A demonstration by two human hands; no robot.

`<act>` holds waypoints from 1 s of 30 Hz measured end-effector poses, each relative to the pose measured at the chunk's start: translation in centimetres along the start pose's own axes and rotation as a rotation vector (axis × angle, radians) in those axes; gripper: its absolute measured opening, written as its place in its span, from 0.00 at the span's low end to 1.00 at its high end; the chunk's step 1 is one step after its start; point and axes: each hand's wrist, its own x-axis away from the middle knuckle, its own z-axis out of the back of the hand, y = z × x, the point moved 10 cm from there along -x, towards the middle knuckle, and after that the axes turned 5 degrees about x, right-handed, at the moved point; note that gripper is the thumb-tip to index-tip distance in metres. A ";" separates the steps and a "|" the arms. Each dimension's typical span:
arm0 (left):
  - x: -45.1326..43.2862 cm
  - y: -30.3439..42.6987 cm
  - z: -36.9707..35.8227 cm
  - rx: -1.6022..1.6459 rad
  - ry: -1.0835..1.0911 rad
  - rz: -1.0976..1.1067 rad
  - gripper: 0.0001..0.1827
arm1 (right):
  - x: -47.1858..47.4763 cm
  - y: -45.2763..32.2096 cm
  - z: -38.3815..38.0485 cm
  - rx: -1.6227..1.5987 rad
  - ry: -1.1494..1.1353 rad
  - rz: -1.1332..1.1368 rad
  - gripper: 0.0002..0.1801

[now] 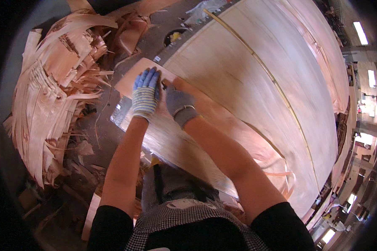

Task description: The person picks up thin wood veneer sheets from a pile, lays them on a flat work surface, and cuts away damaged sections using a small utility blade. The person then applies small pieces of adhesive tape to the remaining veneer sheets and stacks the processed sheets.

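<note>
My left hand [146,92], in a striped glove with blue fingers, lies flat on a reddish wood veneer strip [128,77], its fingers extended and close together. Just to its right, my right hand [180,100] wears a grey glove with a band at the wrist. Its fingers are curled around a small dark tool [164,85], mostly hidden by the glove. The strip runs from under my hands down to the lower right, along the ragged edge of a large pale veneer sheet [226,75]. Below it shows a bare board surface [182,149] with a shiny metal edge.
A thin bamboo pole [271,77] lies across the pale sheet. On the left floor stands a heap of torn veneer scraps [45,116]. Clear plastic wrapping [204,11] lies at the top. A thin curled offcut [289,182] hangs at the lower right.
</note>
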 end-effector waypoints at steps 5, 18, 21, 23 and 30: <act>-0.8 2.8 -0.5 -0.164 -0.113 0.040 0.22 | 11.8 6.4 0.5 0.026 -0.338 -0.011 0.10; 6.0 18.5 -3.1 0.138 -0.123 -0.325 0.21 | 31.1 26.6 5.2 0.432 -0.327 0.236 0.07; 6.0 18.5 -3.3 0.109 -0.126 -0.336 0.19 | 33.5 32.4 11.4 0.393 -0.185 0.176 0.06; 6.1 18.5 -3.4 0.137 -0.134 -0.325 0.19 | 33.9 34.1 10.9 0.441 -0.465 0.163 0.06; 6.0 17.2 -3.5 0.173 -0.199 -0.264 0.17 | 9.5 15.0 3.2 0.021 -0.273 0.269 0.07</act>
